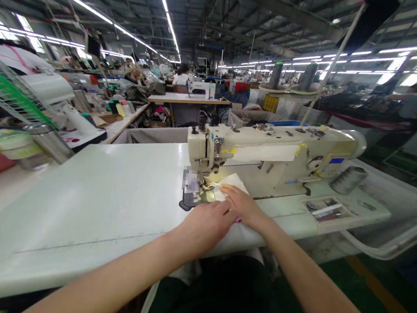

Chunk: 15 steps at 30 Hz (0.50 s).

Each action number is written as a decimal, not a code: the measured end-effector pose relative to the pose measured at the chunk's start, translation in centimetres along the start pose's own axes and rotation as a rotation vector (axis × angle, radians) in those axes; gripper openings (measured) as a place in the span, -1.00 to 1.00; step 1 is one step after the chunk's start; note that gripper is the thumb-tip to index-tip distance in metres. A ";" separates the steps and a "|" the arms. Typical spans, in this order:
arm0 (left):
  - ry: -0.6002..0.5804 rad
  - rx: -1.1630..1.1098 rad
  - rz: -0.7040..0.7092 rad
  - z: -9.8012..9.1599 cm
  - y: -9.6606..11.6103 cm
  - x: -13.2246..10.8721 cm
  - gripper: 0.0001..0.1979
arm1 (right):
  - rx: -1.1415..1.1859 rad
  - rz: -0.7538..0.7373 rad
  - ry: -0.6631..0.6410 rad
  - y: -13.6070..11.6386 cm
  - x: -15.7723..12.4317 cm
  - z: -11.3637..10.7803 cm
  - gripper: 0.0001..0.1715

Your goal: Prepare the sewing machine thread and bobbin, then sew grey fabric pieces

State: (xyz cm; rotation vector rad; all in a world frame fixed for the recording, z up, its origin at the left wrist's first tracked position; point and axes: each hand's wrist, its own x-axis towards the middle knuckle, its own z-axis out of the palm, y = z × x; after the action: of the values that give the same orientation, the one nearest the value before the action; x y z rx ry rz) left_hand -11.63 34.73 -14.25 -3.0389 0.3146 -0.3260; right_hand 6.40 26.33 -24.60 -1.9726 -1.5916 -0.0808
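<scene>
A cream industrial sewing machine point(253, 153) stands on the pale tabletop, its head over the needle area and metal plate. A piece of white fabric point(236, 181) lies beside the presser foot and seems to run down to the table edge. My right hand point(244, 206) holds the fabric just right of the needle, fingers pressed together on it. My left hand point(205, 225) is closed in front of the machine with curled fingers, meeting the right hand at the fabric. A small purple bit point(238, 220) shows between the hands. The left fingertips are partly hidden.
A grey thread cone point(349, 180) stands at the right of the machine, near a recessed tray point(327, 209) of small tools. On the left are a steel flask point(49, 141) and a plastic jar point(19, 148). Behind stands another sewing machine point(200, 88); people sit farther off.
</scene>
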 end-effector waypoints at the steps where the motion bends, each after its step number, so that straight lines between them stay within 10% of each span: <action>1: -0.048 0.023 -0.061 0.9 -1.0 -1.5 -0.75 | 0.014 0.001 -0.010 -0.1 0.0 -0.4 -0.55; 9: -0.133 0.107 -0.308 3.4 -7.1 -9.3 -0.67 | 0.078 0.088 0.012 1.5 -0.3 -1.3 -0.52; 15: -0.038 -0.070 -0.322 3.4 -8.8 -10.7 -0.65 | 0.375 0.461 0.250 5.2 0.2 -4.1 -0.70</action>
State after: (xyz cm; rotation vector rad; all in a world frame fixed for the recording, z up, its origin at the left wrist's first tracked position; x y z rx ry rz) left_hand -19.38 45.68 -18.93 -3.1550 -0.1729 -0.2788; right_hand 12.47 23.96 -23.31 -1.8888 -0.8924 0.1402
